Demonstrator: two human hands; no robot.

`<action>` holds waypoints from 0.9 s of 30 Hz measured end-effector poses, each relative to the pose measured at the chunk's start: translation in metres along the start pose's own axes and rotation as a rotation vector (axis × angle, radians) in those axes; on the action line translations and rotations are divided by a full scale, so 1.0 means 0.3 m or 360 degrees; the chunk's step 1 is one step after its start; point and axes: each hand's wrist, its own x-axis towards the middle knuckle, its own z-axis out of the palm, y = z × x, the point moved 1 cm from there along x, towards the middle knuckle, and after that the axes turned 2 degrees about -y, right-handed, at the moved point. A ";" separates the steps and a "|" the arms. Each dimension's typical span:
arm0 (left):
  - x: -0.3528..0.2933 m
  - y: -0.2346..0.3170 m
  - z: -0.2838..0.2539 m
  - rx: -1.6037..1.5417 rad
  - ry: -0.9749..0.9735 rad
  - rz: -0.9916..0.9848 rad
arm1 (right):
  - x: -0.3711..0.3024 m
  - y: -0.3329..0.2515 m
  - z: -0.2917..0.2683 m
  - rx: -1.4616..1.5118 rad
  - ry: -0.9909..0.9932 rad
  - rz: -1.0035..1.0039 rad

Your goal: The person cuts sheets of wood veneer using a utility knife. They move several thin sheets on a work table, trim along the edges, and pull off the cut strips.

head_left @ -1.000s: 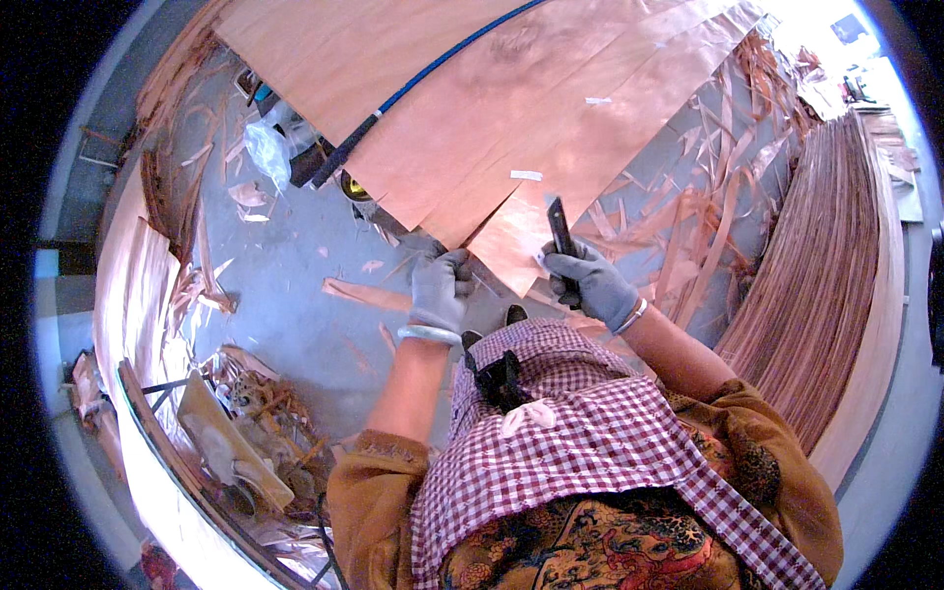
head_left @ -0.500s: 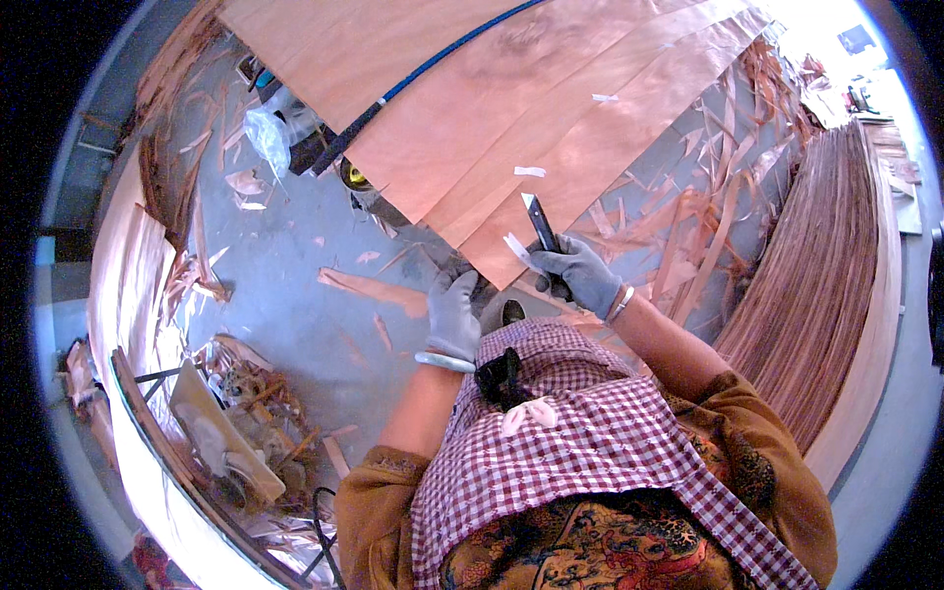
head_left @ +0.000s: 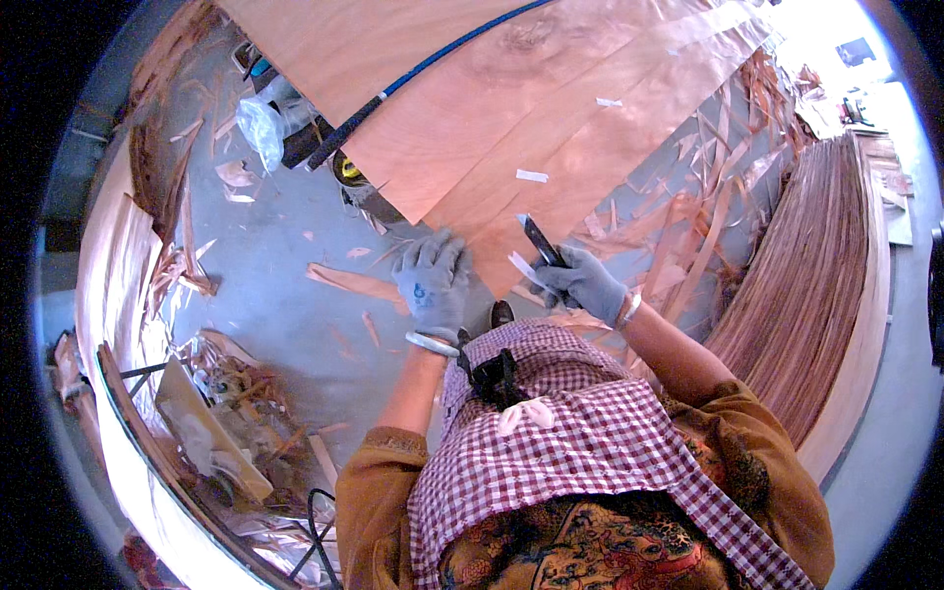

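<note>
Veneer sheet (head_left: 472,138) lay in front of the worker, its near corner pointing toward the checked apron (head_left: 560,442). Hands were apart. Gloved right hand (head_left: 582,285) was closed around a black cutter (head_left: 544,242), a white tape strip (head_left: 522,265) protruding beside it. Gloved left hand (head_left: 433,280) was back-up at the sheet's edge; whether its fingers gripped could not be determined.

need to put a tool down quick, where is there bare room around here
Mostly bare: the floor between the left veneer stack and the loose veneer strip; the veneer sheet between the blue rod and white tape. Crowded: right of the sheet, strewn with veneer scraps.
</note>
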 end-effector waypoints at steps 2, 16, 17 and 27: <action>-0.008 -0.010 0.024 -0.0031 0.0040 -0.0002 | -0.033 -0.043 -0.005 -0.0004 -0.0059 -0.0025; -0.010 -0.036 0.060 0.0126 0.0107 0.0093 | 0.292 -0.010 0.129 -0.0458 0.0220 -0.0317; -0.002 -0.035 0.058 0.0149 0.0119 0.0092 | 0.293 -0.019 0.129 -0.0519 0.0233 -0.0327; 0.021 -0.029 0.021 0.0435 -0.0245 0.0262 | 0.230 -0.071 0.143 -0.0785 0.0327 -0.0312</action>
